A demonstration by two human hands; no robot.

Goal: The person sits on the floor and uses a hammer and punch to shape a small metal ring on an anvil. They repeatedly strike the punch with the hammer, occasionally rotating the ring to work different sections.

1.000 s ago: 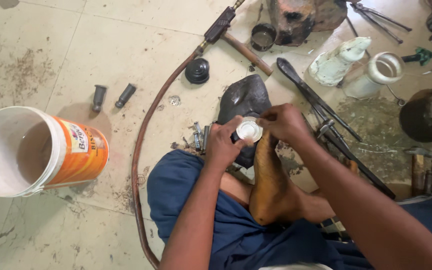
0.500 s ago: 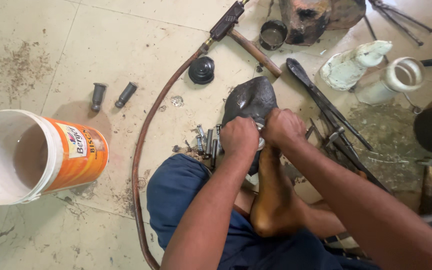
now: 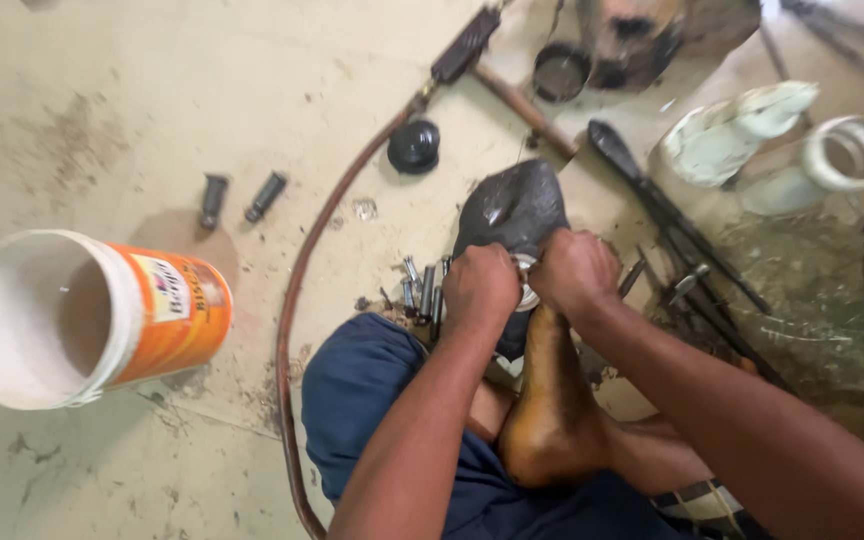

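Observation:
My left hand (image 3: 482, 285) and my right hand (image 3: 574, 272) are pressed together, both closed around a small round white part (image 3: 526, 283) of which only a sliver shows between them. They work just in front of a dark grey metal housing (image 3: 512, 208) on the floor. My bare foot (image 3: 550, 410) rests right below the hands. Several bolts (image 3: 420, 287) lie beside my left hand.
An orange and white bucket (image 3: 72, 320) lies on its side at the left. A brown hose (image 3: 322, 240) curves across the floor. Two dark sockets (image 3: 242, 198), a black cap (image 3: 414, 146), long black tools (image 3: 672, 215) and white containers (image 3: 782, 145) lie around.
The white part was plainly visible between my fingers a second ago; both hands have since closed over it and hide most of it. The view has shifted slightly.

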